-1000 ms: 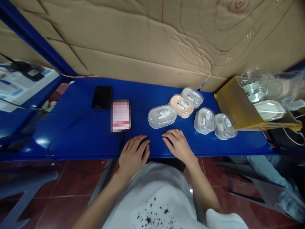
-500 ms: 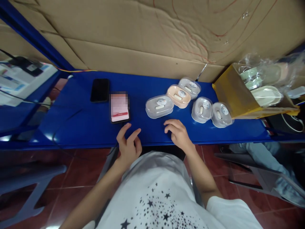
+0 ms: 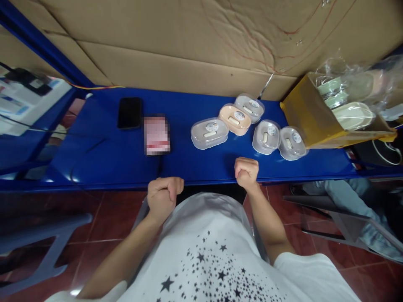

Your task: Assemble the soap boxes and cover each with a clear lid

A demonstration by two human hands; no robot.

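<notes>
Both my hands are curled into fists at the front edge of the blue table (image 3: 201, 167). My left hand (image 3: 163, 199) is below the lit phone (image 3: 157, 135), whose screen is blurred out. My right hand (image 3: 247, 172) rests nearer the lidded plastic boxes and touches none of them. Nothing shows in either fist. In front of me lie a grey box (image 3: 201, 139), a peach box (image 3: 227, 126) and another grey box (image 3: 242, 100) in a slanting row. Two more grey boxes, one here (image 3: 262, 144) and one there (image 3: 288, 152), stand to the right.
A dark phone (image 3: 129, 113) lies at the back left. At the right, an open cardboard box (image 3: 304, 109) holds pale green and white plastic pieces in clear bags. A cardboard sheet (image 3: 176, 63) backs the table. A person's leg (image 3: 343, 199) shows at the lower right.
Both hands have gone from loosely open fingers to fists. The left has drawn down toward me, the right has shifted a little to the right. The view has tilted slightly.
</notes>
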